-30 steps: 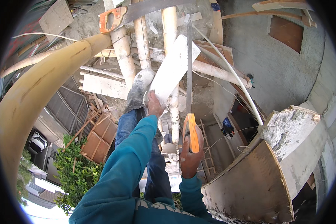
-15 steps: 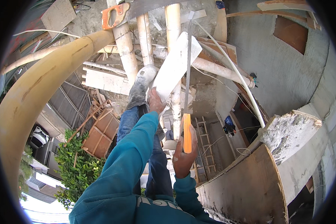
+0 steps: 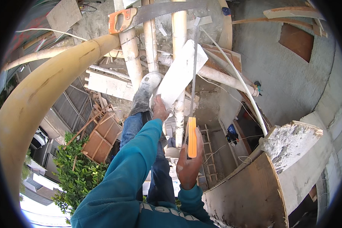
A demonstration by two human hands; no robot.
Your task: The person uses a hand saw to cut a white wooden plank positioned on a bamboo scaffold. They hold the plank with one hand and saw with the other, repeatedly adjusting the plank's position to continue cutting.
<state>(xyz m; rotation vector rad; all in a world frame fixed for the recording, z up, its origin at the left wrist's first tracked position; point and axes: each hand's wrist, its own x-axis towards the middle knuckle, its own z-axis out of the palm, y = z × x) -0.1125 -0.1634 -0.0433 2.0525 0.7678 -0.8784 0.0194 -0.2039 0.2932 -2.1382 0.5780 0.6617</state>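
Note:
My left hand grips the near end of a long white block, which lies slanted across bamboo poles. In my right hand is the orange handle of a hand saw, its fingers closed round it. The saw's narrow blade points away from me and crosses the far right part of the block. Beside the block's left edge, my dusty grey boot rests on the poles. How deep the blade sits in the block, I cannot tell.
A second saw with an orange and wooden handle lies on the far poles. One thick bamboo post rises close on the left. To the right are a broken concrete edge and a curved plywood sheet. Below the poles, a ladder shows.
The whole view has shifted slightly, with the poles and block now lower in it. Both hands keep their hold, and the saw blade still crosses the block near its far right side.

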